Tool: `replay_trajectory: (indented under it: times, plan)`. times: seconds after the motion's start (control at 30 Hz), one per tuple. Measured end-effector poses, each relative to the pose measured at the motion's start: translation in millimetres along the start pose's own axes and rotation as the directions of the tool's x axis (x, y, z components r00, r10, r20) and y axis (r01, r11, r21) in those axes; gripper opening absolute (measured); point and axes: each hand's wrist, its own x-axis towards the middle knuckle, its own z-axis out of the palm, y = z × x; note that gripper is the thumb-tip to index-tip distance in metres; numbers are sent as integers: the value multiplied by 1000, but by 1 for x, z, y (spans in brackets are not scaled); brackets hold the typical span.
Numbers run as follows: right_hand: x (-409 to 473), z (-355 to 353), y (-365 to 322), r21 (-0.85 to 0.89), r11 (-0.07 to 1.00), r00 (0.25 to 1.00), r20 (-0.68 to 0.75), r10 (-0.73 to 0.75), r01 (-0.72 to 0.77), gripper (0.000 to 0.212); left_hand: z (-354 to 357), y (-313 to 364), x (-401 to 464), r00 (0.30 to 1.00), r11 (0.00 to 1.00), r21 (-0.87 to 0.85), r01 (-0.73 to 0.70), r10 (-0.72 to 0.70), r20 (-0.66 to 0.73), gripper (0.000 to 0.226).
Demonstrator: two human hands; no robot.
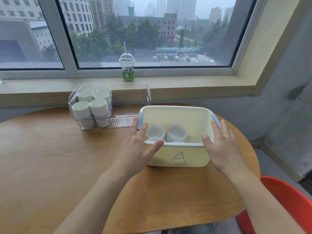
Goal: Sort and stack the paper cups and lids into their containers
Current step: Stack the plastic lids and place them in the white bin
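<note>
Cups (92, 105) stood stacked far left; lids (176, 133), seemingly sorted, filled the bin (177, 157); both hands (135, 149) (221, 149) flanked it, fingers straight.

Wooden table (50, 157): bin (177, 156), clear tray (109, 122).

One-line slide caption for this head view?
Both hands, left hand and right hand, flank cream bin A holding lids; stacked paper cups fill the clear bin.

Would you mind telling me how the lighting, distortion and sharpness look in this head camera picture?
Head view: soft overcast daylight enters from the window, so shadows on the table are faint; wide-angle distortion bows the window frame and sill; the clear bin shows light glare streaks; the lids inside the cream bin look slightly soft; both hands are sharp.
</note>
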Motion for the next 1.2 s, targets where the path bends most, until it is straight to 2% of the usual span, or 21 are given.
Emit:
replay_trajectory:
  times: [0.13, 0.3, 0.5, 0.67, 0.83, 1.0, 1.07, 1.2]
  plan:
    - [30, 1, 10, 2, 1000, 999, -29, 17, -17, 67, 13, 4, 32, 999, 999, 17, -32, 31, 3, 102]
    - [72, 4, 24, -12, 1000, 999, -48, 19, -19, 65, 31, 2, 76, 997, 994, 75, -74, 76, -19, 109]
    - [125, 9, 31, -6, 999, 997, -63, 36, -37, 67, 43, 8, 125, 999, 990, 133, -40, 38, 14, 108]
    - [165, 15, 25, 27, 999, 997, -61, 49, -47, 85, 47, 5, 166, 999, 976, 216, -22, 17, 27, 111]
    - [212, 26, 21, 48, 999, 999, -46, 23, -20, 85, 49, -1, 208, 1000, 955, 297, 11, -13, 4, 108]
    - [257, 39, 17, 53, 999, 1000, -21, -10, 11, 82, 49, -10, 242, 1000, 950, 312, 28, -27, -6, 117]
    - [273, 45, 15, 46, 998, 1000, -9, -29, 30, 77, 47, -14, 252, 1000, 953, 302, 25, -27, 0, 114]
    - [299, 54, 12, 28, 998, 998, 6, -62, 61, 84, 48, -19, 264, 999, 951, 309, 25, -16, -34, 108]
